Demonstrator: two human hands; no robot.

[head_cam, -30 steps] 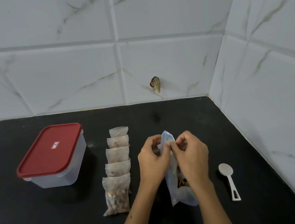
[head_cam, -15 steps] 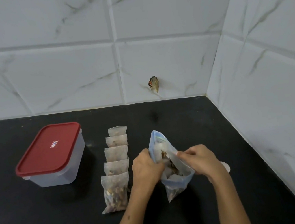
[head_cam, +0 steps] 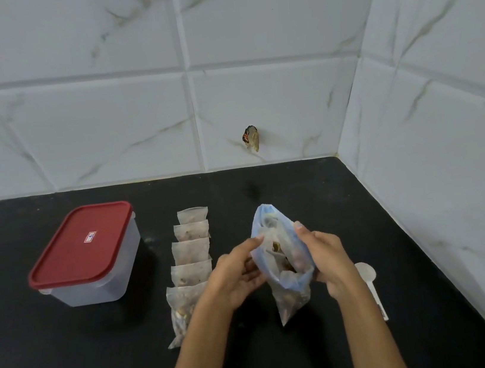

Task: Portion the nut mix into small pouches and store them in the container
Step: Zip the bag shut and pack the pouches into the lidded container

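Clear blue-rimmed zip bag of nut mix (head_cam: 287, 271) stands right of row of five small filled translucent pouches (head_cam: 189, 266). Left hand (head_cam: 235, 275) and right hand (head_cam: 323, 258) pinch rims, mouth spread wide. Risk: bag tips, nuts spill onto black countertop (head_cam: 299, 194); red-lidded plastic container (head_cam: 86, 255), left of pouches, unopened.

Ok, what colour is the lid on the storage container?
Red, with a small white label at its centre; the lid shows clearly in the head view.
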